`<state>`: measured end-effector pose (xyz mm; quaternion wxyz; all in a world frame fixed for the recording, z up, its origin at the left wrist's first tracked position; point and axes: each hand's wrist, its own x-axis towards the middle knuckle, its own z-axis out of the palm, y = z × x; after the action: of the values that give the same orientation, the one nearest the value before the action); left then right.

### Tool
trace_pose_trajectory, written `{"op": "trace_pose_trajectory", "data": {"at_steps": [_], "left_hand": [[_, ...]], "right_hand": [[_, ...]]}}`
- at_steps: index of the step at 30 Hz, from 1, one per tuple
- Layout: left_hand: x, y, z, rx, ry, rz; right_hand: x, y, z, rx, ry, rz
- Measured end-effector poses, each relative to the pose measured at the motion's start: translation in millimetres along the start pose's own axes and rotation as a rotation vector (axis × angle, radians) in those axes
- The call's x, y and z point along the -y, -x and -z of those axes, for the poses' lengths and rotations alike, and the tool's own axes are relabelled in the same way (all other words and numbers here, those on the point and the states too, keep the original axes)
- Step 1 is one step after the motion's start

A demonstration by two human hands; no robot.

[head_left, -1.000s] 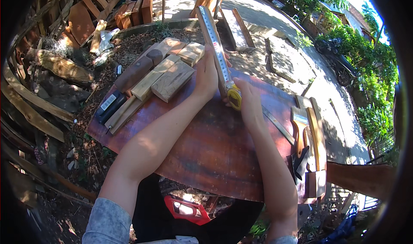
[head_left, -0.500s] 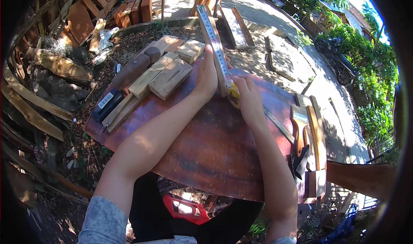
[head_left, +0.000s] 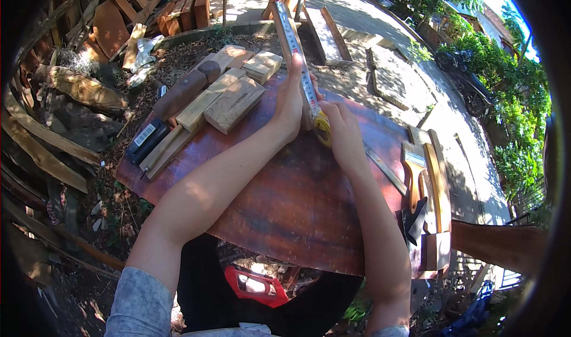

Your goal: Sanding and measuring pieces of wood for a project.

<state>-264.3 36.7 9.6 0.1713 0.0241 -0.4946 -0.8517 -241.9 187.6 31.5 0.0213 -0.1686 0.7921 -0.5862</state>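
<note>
My left hand [head_left: 289, 108] is wrapped round a narrow wooden piece [head_left: 284, 38] that stands tilted away from me above the table. A tape measure's white blade [head_left: 291, 37] is drawn out along that piece, and my left thumb lies against the blade. Closed on the yellow tape measure case [head_left: 322, 128], my right hand [head_left: 343, 132] keeps it at the near end of the wood. The blade's far end reaches about the top of the wooden piece. My left fingers are mostly hidden behind the wood.
On the reddish-brown tabletop [head_left: 285, 218], wooden blocks [head_left: 235, 107] and a dark tool [head_left: 147, 142] lie left. A metal ruler [head_left: 385, 170], a paintbrush [head_left: 413, 169] and wooden strips [head_left: 437, 185] lie right. Below the near edge is a red-framed object [head_left: 256, 286].
My left hand has slid slightly up the wood, its thumb now higher along the blade. The wooden piece and tape have shifted a little upward. My right hand keeps its hold.
</note>
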Motion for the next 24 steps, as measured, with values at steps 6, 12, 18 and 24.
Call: {"op": "trace_pose_trajectory", "data": {"at_steps": [6, 12, 18, 24], "left_hand": [[-10, -1, 5, -0.062, 0.280, 0.023], [-14, -7, 11, -0.052, 0.300, 0.004], [-18, -10, 18, -0.086, 0.352, -0.007], [-21, -14, 19, -0.103, 0.361, -0.002]], "right_hand": [[1, -3, 4, 0.110, 0.187, -0.015], [-1, -2, 6, 0.162, 0.345, 0.036], [8, 2, 9, 0.238, 0.374, -0.002], [3, 3, 8, 0.204, 0.319, 0.128]]}}
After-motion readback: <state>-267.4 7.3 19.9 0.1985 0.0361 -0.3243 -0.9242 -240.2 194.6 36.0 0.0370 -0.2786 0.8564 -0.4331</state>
